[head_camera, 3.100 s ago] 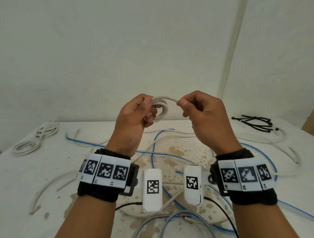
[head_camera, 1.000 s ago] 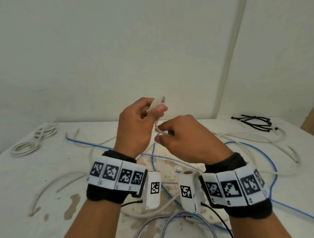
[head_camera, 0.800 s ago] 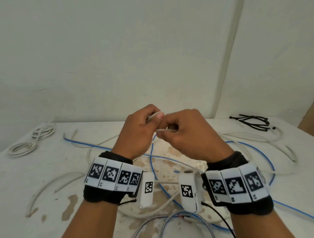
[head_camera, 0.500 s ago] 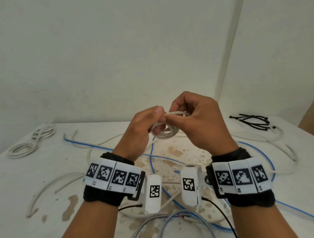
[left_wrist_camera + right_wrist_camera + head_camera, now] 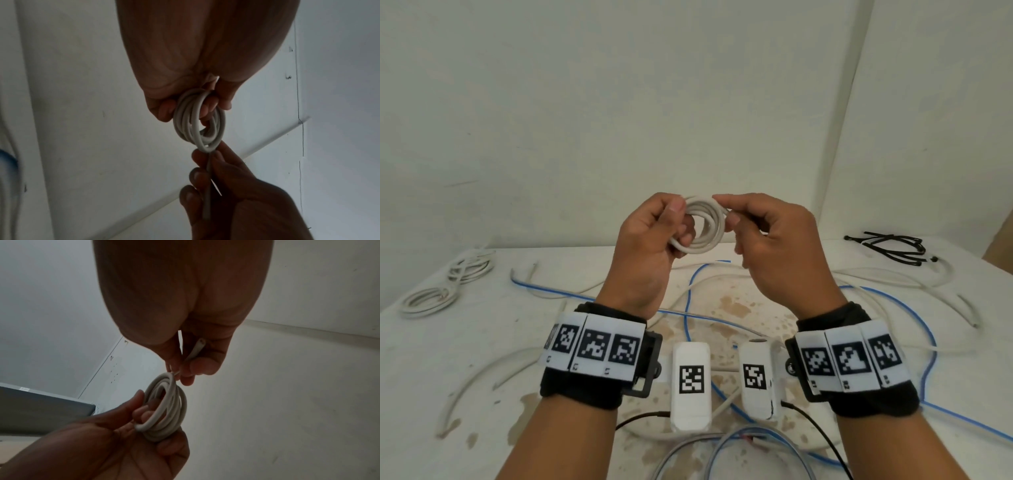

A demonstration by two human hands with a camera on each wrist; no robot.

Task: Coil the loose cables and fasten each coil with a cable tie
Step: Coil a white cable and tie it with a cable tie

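Observation:
A small coil of white cable [image 5: 702, 224] [image 5: 198, 123] [image 5: 166, 408] is held up in the air above the table. My left hand [image 5: 654, 233] [image 5: 185, 104] grips the coil's left side, thumb on top and fingers through the loops. My right hand [image 5: 753, 222] [image 5: 185, 368] pinches the cable's free tail [image 5: 195, 348] [image 5: 207, 186] right at the coil's edge; the cut end lies inside the curled fingers. A bundle of black cable ties [image 5: 890, 246] lies at the table's far right.
On the white stained table [image 5: 482, 342] loose white cables [image 5: 893, 284] and a blue cable [image 5: 688, 301] sprawl below my hands. Two wound white coils [image 5: 445, 284] lie at the far left. A grey cable loop [image 5: 732, 445] sits at the near edge. Walls stand close behind.
Both hands rose from chest-low to higher above the table. My right hand wound another turn onto the coil and now pinches the short tail at the coil's right edge.

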